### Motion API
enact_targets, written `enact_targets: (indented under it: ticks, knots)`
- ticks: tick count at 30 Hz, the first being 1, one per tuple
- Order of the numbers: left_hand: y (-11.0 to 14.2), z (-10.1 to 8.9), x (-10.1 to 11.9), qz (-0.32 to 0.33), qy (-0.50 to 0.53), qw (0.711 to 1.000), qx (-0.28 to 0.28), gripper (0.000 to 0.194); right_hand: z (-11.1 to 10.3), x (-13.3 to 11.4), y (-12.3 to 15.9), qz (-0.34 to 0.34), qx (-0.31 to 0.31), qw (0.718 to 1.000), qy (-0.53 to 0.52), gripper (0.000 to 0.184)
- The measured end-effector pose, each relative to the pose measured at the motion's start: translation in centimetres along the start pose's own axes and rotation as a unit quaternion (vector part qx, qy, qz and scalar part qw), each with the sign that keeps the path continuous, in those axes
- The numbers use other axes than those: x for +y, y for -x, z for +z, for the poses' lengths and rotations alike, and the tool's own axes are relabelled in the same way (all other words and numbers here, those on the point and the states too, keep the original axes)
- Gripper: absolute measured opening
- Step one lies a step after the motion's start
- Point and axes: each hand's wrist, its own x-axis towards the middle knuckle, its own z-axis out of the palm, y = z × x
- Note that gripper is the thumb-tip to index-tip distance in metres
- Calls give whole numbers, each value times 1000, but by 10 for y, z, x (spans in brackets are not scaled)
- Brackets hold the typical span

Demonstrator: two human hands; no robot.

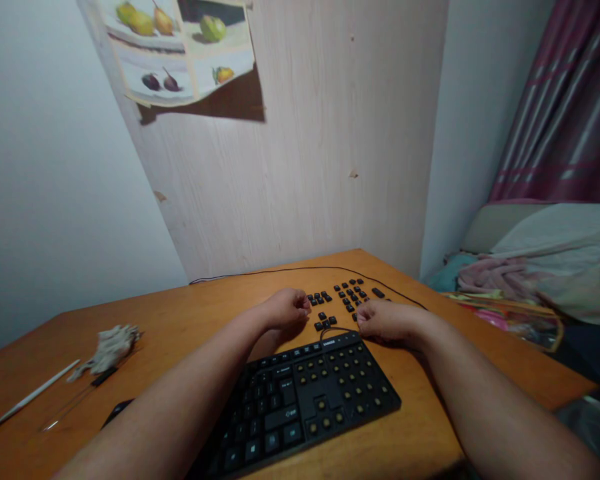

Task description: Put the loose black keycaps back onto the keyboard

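A black keyboard (300,417) lies tilted across the front of the desk, its right part stripped of keycaps so that the small switch stems show. Beyond it, loose black keycaps (353,293) are laid out in groups on the wood. My left hand (289,308) hovers by the left group, fingers curled together; whether a keycap is in them is hidden. Beside the number-pad group, my right hand (384,320) has its fingers pinched close to the keycaps, just past the keyboard's upper right corner. What lies between those fingertips cannot be made out.
On the left of the desk (180,333) lie a pale crumpled cloth or glove (111,348), a thin tool with a black handle (104,377) and a white stick (35,393). A black cable (280,269) runs along the back. Bedding (545,247) is at the right.
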Motion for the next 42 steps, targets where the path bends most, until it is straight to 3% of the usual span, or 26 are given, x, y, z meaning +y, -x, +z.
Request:
enact_targets:
  ticks: [6, 16, 34, 42]
  knots:
    - [-5, 3, 10, 21, -3, 1000, 5, 16, -1, -1, 1, -1, 4, 1000, 8, 18]
    - [-15, 12, 23, 31, 8, 999, -35, 18, -2, -2, 2, -4, 3, 1000, 9, 16]
    - [-26, 19, 23, -53, 4, 998, -21, 8, -2, -6, 4, -3, 10, 1000, 16, 15]
    - [-24, 17, 17, -28, -21, 999, 7, 7, -2, -5, 2, -4, 16, 999, 28, 15]
